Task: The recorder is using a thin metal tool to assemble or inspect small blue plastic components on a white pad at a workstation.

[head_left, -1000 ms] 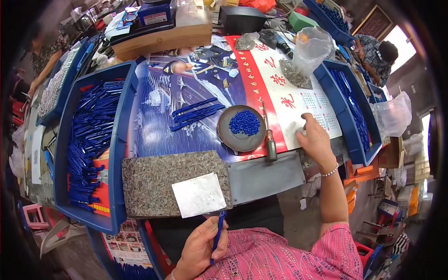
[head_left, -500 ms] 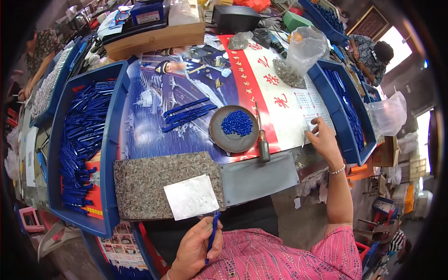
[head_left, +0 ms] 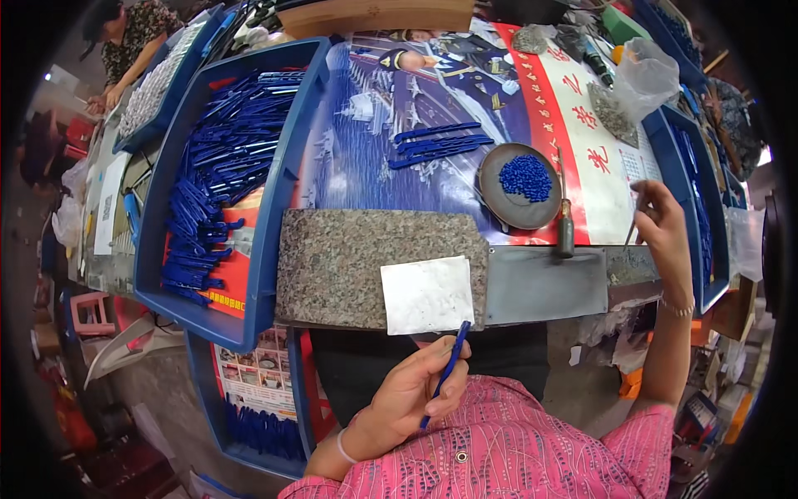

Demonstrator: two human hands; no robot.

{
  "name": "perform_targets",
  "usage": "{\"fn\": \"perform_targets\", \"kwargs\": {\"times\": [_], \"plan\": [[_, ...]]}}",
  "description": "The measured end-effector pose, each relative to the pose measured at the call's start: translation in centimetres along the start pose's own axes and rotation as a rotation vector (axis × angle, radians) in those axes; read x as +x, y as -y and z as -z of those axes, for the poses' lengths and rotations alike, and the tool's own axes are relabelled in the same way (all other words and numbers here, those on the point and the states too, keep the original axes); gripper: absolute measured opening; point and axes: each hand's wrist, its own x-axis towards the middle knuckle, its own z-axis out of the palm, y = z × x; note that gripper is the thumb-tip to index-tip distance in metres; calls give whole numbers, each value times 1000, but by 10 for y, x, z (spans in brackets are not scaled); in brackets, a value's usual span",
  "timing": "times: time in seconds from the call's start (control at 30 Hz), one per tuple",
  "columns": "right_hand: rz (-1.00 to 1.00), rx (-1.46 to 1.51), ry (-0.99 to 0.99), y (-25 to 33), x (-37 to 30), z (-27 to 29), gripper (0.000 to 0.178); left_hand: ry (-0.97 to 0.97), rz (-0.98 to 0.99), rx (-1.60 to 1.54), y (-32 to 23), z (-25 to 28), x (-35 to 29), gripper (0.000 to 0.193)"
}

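Observation:
My left hand [head_left: 416, 384] is closed round a slender blue plastic piece [head_left: 446, 374], which slants up toward a white paper square [head_left: 428, 293]. The paper lies on a speckled stone slab [head_left: 341, 249] at the table's near edge. Over the table's right side, my right hand [head_left: 662, 229] pinches a thin metal tool [head_left: 631, 230], pointing down; its exact kind is unclear. Between the hands stands a round dark dish [head_left: 497, 200] holding small blue pellets [head_left: 525, 178]. Several blue pieces [head_left: 436, 145] like the held one lie on the printed poster [head_left: 357, 175].
A blue bin [head_left: 287, 166] heaped with blue pieces stands left, another blue bin [head_left: 677, 162] right. A screwdriver [head_left: 566, 224] lies beside the dish, above a grey metal plate [head_left: 544, 283]. Below the table is a further bin [head_left: 218, 420]. A person [head_left: 137, 50] sits far left.
The view has swung left, so the table and bins appear farther right. Both hands keep their grips, and their places relative to the table look much the same.

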Motion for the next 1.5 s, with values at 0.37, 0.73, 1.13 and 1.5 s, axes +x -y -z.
{"fn": "perform_targets", "kwargs": {"times": [0.37,0.73,1.13,1.5], "plan": [[-20,902,369,65,-86,-97,13,5,-105,-14,-4,-4,4,21],[277,260,571,54,-113,-129,22,12,-312,-6,-6,-10,13,20],[485,212,455,57,-95,-129,23,-19,-298,43,-17,-15,12,20],[658,-60,422,56,-71,-132,25,-138,-292,182,-27,-21,19,21]]}}
